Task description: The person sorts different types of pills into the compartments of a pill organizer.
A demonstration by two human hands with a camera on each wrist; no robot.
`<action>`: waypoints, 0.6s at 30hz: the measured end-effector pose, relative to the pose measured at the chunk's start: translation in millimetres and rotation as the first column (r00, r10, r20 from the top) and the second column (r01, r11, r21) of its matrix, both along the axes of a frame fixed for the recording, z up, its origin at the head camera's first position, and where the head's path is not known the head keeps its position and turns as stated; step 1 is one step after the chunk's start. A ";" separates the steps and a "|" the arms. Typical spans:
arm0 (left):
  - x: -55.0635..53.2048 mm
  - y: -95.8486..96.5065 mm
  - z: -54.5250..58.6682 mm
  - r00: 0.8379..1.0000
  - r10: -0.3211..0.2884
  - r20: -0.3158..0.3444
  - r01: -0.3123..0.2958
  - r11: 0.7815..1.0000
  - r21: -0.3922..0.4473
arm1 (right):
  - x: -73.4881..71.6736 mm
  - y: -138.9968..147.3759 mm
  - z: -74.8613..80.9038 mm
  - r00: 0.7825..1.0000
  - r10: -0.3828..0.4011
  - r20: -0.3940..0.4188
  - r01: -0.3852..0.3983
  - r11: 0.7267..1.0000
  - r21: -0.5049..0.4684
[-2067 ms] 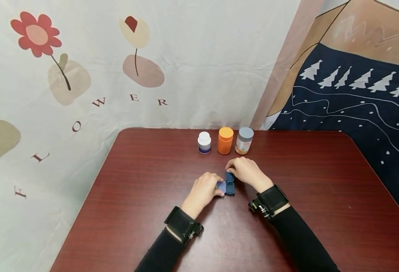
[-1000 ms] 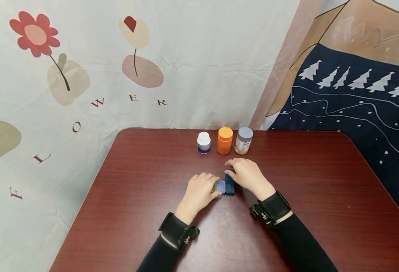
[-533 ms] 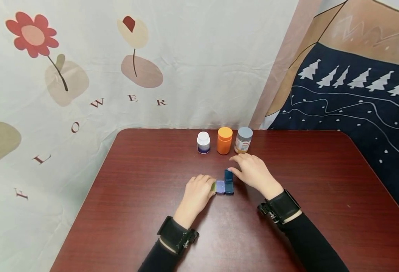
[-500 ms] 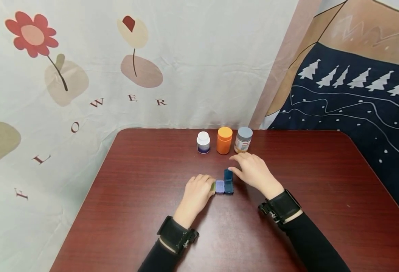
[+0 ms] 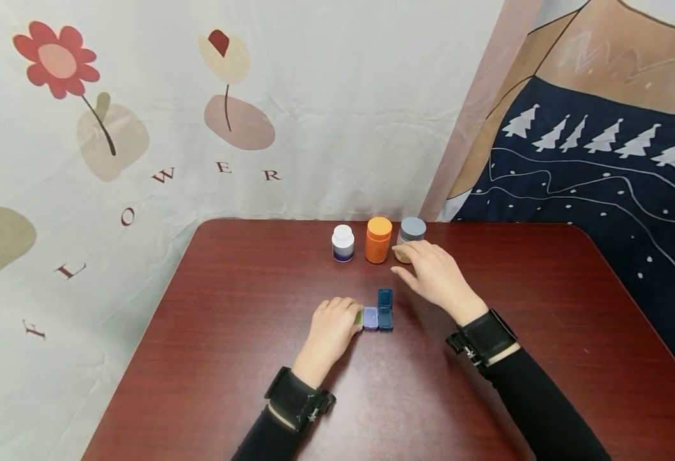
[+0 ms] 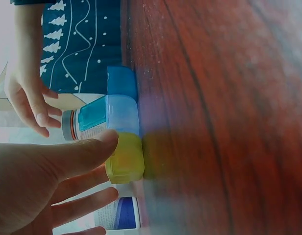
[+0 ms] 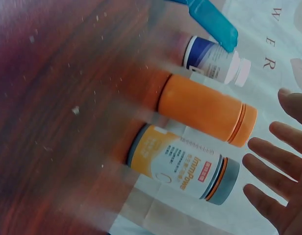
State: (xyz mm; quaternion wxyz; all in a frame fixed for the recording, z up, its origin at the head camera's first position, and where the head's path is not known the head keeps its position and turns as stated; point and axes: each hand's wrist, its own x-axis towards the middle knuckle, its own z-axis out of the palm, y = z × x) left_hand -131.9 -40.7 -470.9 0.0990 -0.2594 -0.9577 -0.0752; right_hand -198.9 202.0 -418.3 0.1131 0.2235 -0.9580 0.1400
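Note:
My left hand [image 5: 329, 330] pinches the left end of a small pill organizer [image 5: 370, 318] on the table. In the left wrist view its thumb lies on the yellow compartment [image 6: 125, 159], beside the lavender and blue ones. The dark blue compartment's lid [image 5: 385, 298] stands open. My right hand [image 5: 437, 278] is held above the table with loosely spread fingers and nothing in them. It is nearest the grey-capped supplement bottle [image 5: 412, 228], partly covering it in the head view. The right wrist view shows that bottle's white and orange label [image 7: 180, 164] beyond the fingertips.
An orange bottle [image 5: 378, 242] stands left of the grey-capped one. Farther left is a white bottle [image 5: 343, 243] with a purple-blue base. All three are in a row near the back edge of the dark red table [image 5: 245, 275], before a printed cloth backdrop [image 5: 337, 128].
My right hand has left the blue lid, which stays raised, and moved up and right toward the grey-capped bottle. My left hand has slid left along the organizer, uncovering the lavender compartment.

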 end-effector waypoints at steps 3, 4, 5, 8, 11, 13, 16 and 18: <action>0.1 -0.2 -0.6 1.000 -0.002 -0.014 0.002 1.000 0.000 | -6.3 2.2 3.2 1.000 -0.003 -0.020 0.003 1.000 0.006; 0.1 -0.3 -0.6 1.000 -0.002 -0.017 0.002 1.000 -0.001 | -8.8 2.8 4.6 1.000 -0.003 -0.028 0.004 1.000 0.011; -0.1 -0.4 -0.8 1.000 -0.002 -0.017 0.002 1.000 -0.001 | -11.2 3.3 6.2 0.999 -0.003 -0.033 0.004 1.000 0.015; -0.8 -0.7 -1.6 1.000 -0.001 -0.022 0.001 1.000 -0.001 | -18.4 3.4 12.0 0.999 0.004 -0.044 -0.002 1.000 0.026; -1.3 -1.4 -2.1 1.000 -0.001 -0.017 0.001 1.000 0.000 | -25.9 2.6 18.2 0.999 0.002 -0.035 0.000 0.999 0.033; -1.5 -1.5 -2.1 1.000 0.001 -0.010 -0.001 1.000 -0.002 | -31.8 2.8 21.8 1.000 -0.009 -0.017 0.010 0.999 0.041; -1.8 -1.3 -2.2 1.000 0.003 -0.002 -0.003 1.000 -0.005 | -41.2 4.4 26.1 1.000 -0.026 0.011 0.025 0.998 0.052; -1.6 -0.8 -1.6 1.000 0.006 0.005 -0.006 1.000 -0.008 | -47.9 5.5 27.6 0.999 -0.029 0.022 0.028 0.997 0.067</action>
